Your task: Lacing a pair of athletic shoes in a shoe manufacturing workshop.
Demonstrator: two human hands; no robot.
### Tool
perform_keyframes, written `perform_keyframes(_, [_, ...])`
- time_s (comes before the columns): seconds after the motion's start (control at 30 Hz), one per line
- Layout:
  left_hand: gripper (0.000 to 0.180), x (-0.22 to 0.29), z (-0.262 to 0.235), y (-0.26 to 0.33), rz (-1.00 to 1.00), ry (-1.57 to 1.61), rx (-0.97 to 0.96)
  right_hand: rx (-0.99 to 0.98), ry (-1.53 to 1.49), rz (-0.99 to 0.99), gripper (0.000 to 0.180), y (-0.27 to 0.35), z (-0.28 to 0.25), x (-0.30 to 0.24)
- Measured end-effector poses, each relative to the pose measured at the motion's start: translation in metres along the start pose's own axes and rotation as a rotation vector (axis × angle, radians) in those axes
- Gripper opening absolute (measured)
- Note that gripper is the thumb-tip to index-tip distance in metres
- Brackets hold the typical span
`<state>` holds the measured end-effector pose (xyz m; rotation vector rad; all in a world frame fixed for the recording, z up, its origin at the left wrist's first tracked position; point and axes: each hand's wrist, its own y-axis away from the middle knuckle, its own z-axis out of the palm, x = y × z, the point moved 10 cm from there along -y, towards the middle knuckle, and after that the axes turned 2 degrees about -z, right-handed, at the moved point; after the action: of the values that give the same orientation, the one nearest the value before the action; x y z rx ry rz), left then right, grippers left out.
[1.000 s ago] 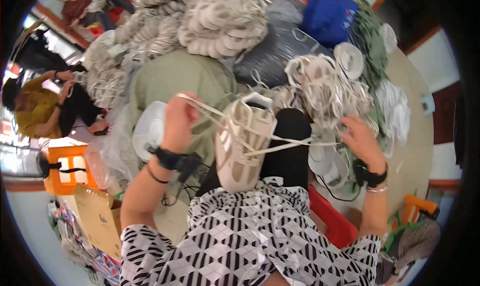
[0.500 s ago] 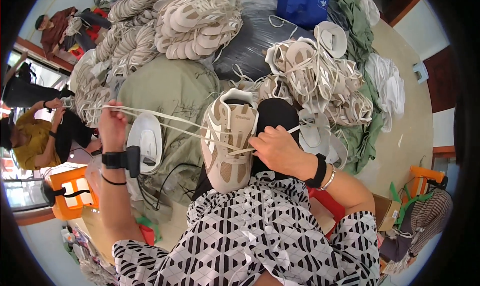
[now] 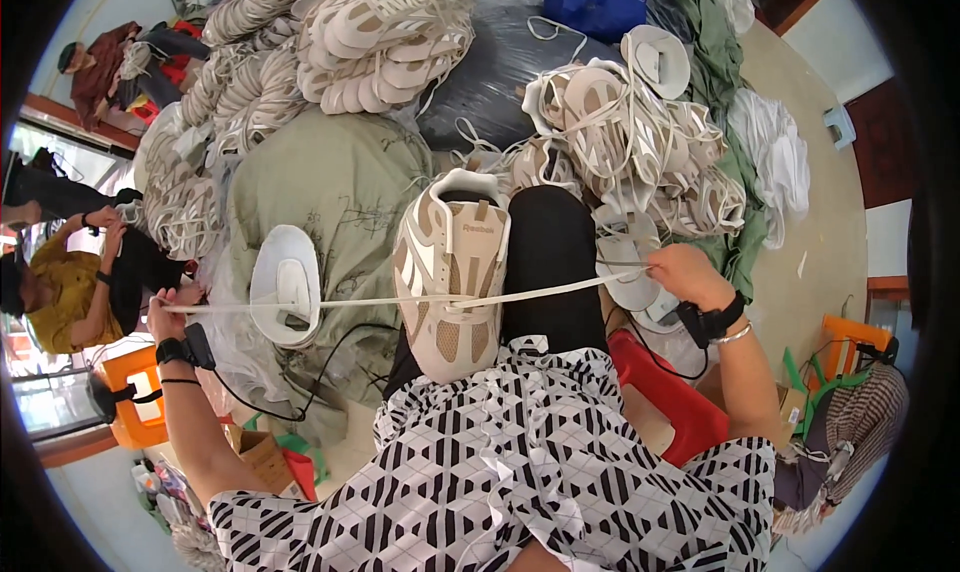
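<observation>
A beige and white sneaker upper point(image 3: 450, 272) rests on my lap, its toe toward me. A pale flat shoelace point(image 3: 545, 291) runs through its lowest eyelets and is stretched taut out to both sides. Far to the left, my left hand point(image 3: 168, 317) is closed on one length of the lace. On the right, my right hand point(image 3: 692, 275) pinches the other length, along with what looks like a thin dark tool. Each wrist wears a black band with a small device. Under the left stretch of lace lies a white shoe-shaped form point(image 3: 286, 285).
Stacked sneaker uppers point(image 3: 385, 47) lie at the far left, with loose laced ones point(image 3: 630, 142) at the far right. Beyond them are a black plastic bag point(image 3: 480, 72) and a blue bag point(image 3: 597, 4). A co-worker point(image 3: 70, 282) sits at left. A red stool point(image 3: 672, 397) is by my right side.
Both hands have moved apart, the left one outward and nearer me, the right one away from the shoe to the right. The lace now spans nearly straight across the upper.
</observation>
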<state>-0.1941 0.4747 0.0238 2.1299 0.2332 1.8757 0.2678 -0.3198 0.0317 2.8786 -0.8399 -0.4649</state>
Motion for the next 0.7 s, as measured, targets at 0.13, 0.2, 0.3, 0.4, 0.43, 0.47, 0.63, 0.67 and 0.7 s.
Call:
perform_keyframes(0.13, [0.031, 0.008, -0.036, -0.013, -0.006, -0.077, 0.103, -0.178, -0.843, 0.654, 0.010, 0.029, 0.042, 0.074])
perform_keyframes(0.2, [0.031, 0.017, -0.033, -0.014, 0.019, -0.162, 0.110, -0.055, -1.135, 0.711, 0.015, 0.033, 0.049, 0.091])
perform_keyframes(0.3, [0.035, 0.036, -0.026, -0.005, 0.059, -0.259, 0.136, 0.245, -1.642, 0.583, 0.023, 0.027, 0.033, 0.089])
perform_keyframes(0.4, [0.039, 0.053, -0.031, -0.007, 0.045, -0.246, 0.151, 0.394, -2.032, 0.395, 0.026, 0.027, 0.030, 0.112])
perform_keyframes(0.43, [0.038, 0.054, -0.025, -0.007, 0.042, -0.228, 0.134, 0.598, -2.167, 0.416, 0.027, 0.038, 0.032, 0.132])
perform_keyframes(0.47, [0.036, 0.055, -0.024, -0.006, 0.084, -0.225, 0.152, 0.678, -2.187, 0.444, 0.023, 0.048, 0.036, 0.152])
perform_keyframes(0.63, [0.029, 0.019, -0.038, -0.047, 0.016, 0.020, 0.217, 0.880, -2.065, 0.762, 0.018, 0.143, 0.075, 0.281])
perform_keyframes(0.67, [0.027, 0.021, -0.067, -0.065, -0.015, 0.115, 0.221, 0.934, -1.961, 0.857, 0.017, 0.161, 0.080, 0.303])
perform_keyframes(0.7, [0.026, 0.044, -0.105, -0.078, -0.017, 0.201, 0.229, 0.909, -2.002, 0.846, 0.017, 0.166, 0.094, 0.315])
